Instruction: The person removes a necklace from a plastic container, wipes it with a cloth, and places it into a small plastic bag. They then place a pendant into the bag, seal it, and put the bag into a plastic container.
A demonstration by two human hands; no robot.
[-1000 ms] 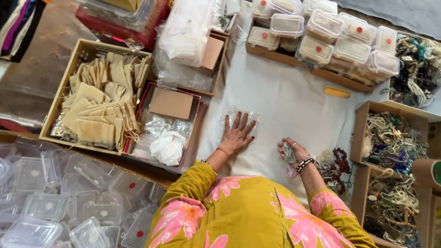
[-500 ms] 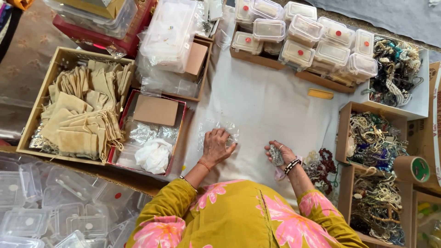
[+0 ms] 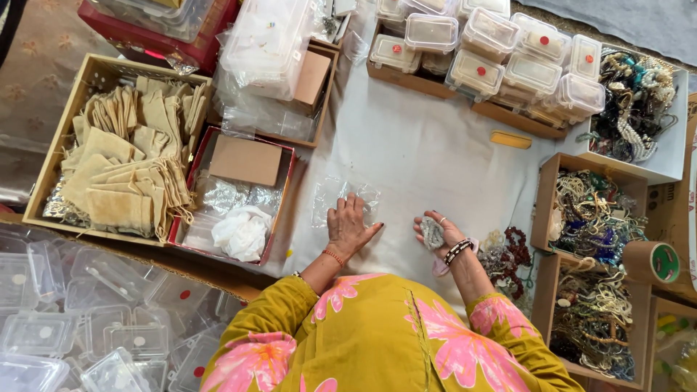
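Since the earlier frame, your left hand (image 3: 348, 226) has slid down onto the clear plastic pouch (image 3: 341, 197), fingers spread flat on it. Your right hand (image 3: 439, 232) stays curled, fingers pinching a silvery beaded piece (image 3: 433, 233). Step in hand: bagging. Next, judged: lift the pouch mouth open. Work proceeds on the white cloth (image 3: 428, 156), ringed by jewellery boxes (image 3: 589, 210) and lidded containers (image 3: 501, 54).

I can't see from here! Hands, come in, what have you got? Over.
Left hand flat on clear plastic bag, open. Right hand cupped around small silvery bundle. White cloth beneath; jewellery boxes alongside.
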